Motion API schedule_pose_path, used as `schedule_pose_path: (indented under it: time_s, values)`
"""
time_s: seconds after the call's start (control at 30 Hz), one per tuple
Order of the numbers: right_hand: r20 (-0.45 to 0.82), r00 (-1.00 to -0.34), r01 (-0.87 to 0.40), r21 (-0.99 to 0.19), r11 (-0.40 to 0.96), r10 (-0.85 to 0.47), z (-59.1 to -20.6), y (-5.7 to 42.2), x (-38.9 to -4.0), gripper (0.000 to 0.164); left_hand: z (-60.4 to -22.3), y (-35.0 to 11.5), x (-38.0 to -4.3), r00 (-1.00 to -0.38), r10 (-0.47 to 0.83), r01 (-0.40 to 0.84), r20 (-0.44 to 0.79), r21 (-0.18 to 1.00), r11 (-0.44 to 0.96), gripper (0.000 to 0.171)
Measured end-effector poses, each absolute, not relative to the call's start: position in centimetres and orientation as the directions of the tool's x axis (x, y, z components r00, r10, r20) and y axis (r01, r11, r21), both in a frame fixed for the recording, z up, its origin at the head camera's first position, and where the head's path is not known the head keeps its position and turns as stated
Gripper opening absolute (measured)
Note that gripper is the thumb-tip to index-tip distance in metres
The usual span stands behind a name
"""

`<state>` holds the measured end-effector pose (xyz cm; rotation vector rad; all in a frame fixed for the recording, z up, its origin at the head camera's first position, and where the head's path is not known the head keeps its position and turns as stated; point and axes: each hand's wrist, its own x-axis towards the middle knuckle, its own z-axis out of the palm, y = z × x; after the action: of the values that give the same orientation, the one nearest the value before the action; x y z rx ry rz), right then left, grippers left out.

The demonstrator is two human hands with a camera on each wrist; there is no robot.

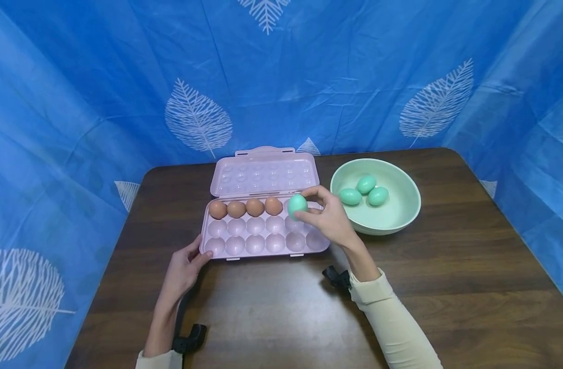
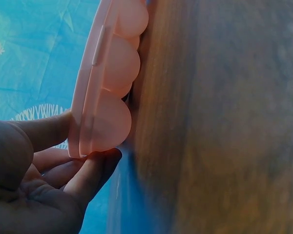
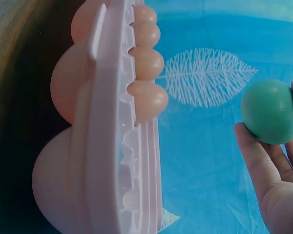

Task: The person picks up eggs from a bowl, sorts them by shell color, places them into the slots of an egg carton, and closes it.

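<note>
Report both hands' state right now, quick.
Left hand: closed, gripping the egg carton at its near left corner.
Right hand: closed, holding a green egg above the carton.

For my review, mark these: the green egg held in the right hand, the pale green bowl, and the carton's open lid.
Green egg (image 3: 267,112): right wrist view, middle of its visible shell.
Bowl (image 1: 403,197): head view, bare inside surface.
Carton lid (image 1: 265,176): head view, inner face.

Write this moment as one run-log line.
left hand: grips carton | right hand: holds green egg above carton | carton: open, four brown eggs in back row | bowl: three green eggs
</note>
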<state>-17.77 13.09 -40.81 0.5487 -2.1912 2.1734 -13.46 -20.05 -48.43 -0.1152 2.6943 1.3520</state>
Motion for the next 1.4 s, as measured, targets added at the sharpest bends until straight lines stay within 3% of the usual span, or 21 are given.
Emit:
schedule_pose_path:
  time_s: [0.53, 0.83, 1.4]
  values:
    - [0.242, -0.928, -0.264, -0.963, 0.042, -0.282, -41.4, 10.8, -17.2, 0.033, -48.5, -20.1, -13.3, -0.989, -0.014, -0.125, -0.145, 0.796, 0.592, 0.062]
    - [0.218, -0.924, -0.227, -0.974, -0.006, -0.314, -41.6, 9.0, -17.0, 0.035, -48.4, -20.1, -13.4, -0.983, -0.027, -0.160, -0.180, 0.788, 0.594, 0.064]
    - [0.265, -0.920, -0.303, -0.948, 0.096, -0.290, -41.7, 5.3, -17.7, 0.034, -48.5, -20.2, -13.3, -0.995, 0.005, -0.078, -0.101, 0.799, 0.596, 0.061]
